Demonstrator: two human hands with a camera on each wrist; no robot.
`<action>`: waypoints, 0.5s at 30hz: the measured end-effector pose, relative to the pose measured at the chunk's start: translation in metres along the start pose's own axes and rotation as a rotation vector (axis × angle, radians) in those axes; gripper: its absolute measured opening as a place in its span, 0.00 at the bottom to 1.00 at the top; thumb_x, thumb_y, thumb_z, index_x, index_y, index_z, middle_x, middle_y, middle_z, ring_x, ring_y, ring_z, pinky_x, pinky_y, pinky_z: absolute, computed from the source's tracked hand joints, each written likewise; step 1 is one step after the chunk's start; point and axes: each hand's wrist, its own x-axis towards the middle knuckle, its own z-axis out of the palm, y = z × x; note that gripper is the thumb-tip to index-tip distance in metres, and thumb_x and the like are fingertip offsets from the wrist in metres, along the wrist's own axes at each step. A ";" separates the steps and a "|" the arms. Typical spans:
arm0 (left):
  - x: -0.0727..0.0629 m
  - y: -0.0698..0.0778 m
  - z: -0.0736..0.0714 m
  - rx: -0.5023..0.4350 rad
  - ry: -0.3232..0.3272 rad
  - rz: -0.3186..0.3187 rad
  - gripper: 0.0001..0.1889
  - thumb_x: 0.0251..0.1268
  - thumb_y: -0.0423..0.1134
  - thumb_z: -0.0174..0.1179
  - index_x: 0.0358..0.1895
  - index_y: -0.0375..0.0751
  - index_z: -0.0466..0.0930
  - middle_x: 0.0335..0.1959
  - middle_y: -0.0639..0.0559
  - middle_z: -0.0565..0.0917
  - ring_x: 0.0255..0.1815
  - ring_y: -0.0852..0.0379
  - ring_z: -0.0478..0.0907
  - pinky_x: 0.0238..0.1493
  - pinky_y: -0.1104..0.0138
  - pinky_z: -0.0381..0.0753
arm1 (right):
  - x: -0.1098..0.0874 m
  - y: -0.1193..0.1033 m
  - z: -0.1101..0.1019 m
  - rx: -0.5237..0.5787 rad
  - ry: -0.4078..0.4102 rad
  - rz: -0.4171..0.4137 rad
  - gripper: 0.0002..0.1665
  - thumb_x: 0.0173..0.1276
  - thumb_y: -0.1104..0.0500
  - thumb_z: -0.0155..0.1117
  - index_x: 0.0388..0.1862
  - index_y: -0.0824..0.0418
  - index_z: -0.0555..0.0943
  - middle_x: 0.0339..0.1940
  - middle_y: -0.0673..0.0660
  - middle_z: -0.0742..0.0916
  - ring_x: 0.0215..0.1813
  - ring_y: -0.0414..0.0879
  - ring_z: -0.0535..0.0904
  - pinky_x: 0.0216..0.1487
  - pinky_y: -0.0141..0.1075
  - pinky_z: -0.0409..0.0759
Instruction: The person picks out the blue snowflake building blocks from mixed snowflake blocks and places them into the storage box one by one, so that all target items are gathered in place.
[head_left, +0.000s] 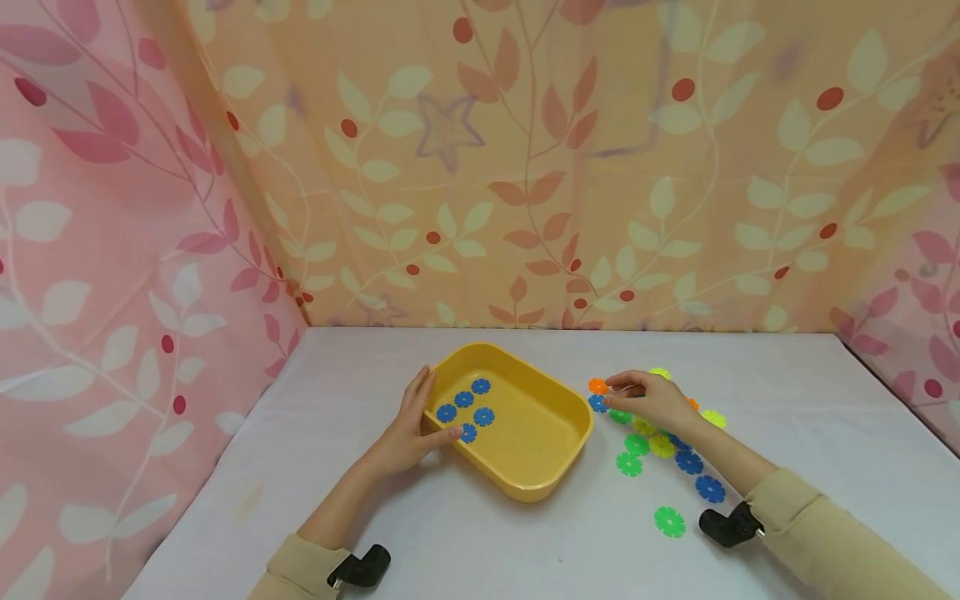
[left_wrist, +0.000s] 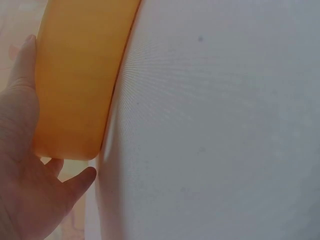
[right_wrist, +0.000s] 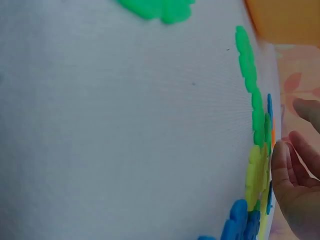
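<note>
My left hand (head_left: 408,437) holds the left corner of a yellow plastic tub (head_left: 525,492), with the thumb at its near rim and the fingers along its left side. Several blue notched discs (head_left: 464,400) lie on the tub's floor, toward the left. Over a scattered group of such discs is my right hand (head_left: 652,400), its fingers loosely bent and a gap showing between thumb and fingers in the right wrist view. Its fingertips are right by an orange disc (head_left: 597,386) and a blue disc (head_left: 597,404). Nothing shows between these fingers.
Below the right hand lie green discs (head_left: 629,464), yellow discs (head_left: 662,447) and blue discs (head_left: 710,489), some overlapping. One green disc (head_left: 670,522) sits apart, nearer the front. A white cloth (head_left: 570,550) covers the table; a leaf-patterned curtain (head_left: 480,208) hangs behind.
</note>
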 end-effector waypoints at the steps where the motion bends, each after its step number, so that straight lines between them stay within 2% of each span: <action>1: 0.000 0.000 0.000 0.001 -0.001 -0.002 0.55 0.59 0.54 0.68 0.80 0.45 0.38 0.79 0.55 0.32 0.79 0.46 0.34 0.72 0.43 0.41 | 0.001 0.001 0.001 -0.015 -0.003 -0.002 0.28 0.64 0.47 0.70 0.57 0.62 0.80 0.48 0.56 0.85 0.45 0.49 0.77 0.45 0.35 0.80; 8: -0.001 0.003 -0.001 0.004 -0.007 -0.012 0.55 0.59 0.54 0.68 0.80 0.45 0.38 0.79 0.56 0.32 0.79 0.47 0.34 0.73 0.45 0.41 | 0.003 0.000 0.007 -0.094 0.002 -0.047 0.25 0.60 0.49 0.74 0.51 0.63 0.82 0.40 0.53 0.84 0.40 0.48 0.74 0.40 0.32 0.76; 15: -0.001 0.003 -0.001 0.002 -0.004 -0.015 0.55 0.59 0.54 0.68 0.80 0.46 0.38 0.79 0.55 0.32 0.79 0.47 0.34 0.73 0.45 0.41 | 0.005 -0.003 0.010 -0.087 0.007 -0.038 0.25 0.59 0.50 0.75 0.49 0.63 0.82 0.38 0.54 0.82 0.39 0.48 0.73 0.38 0.31 0.75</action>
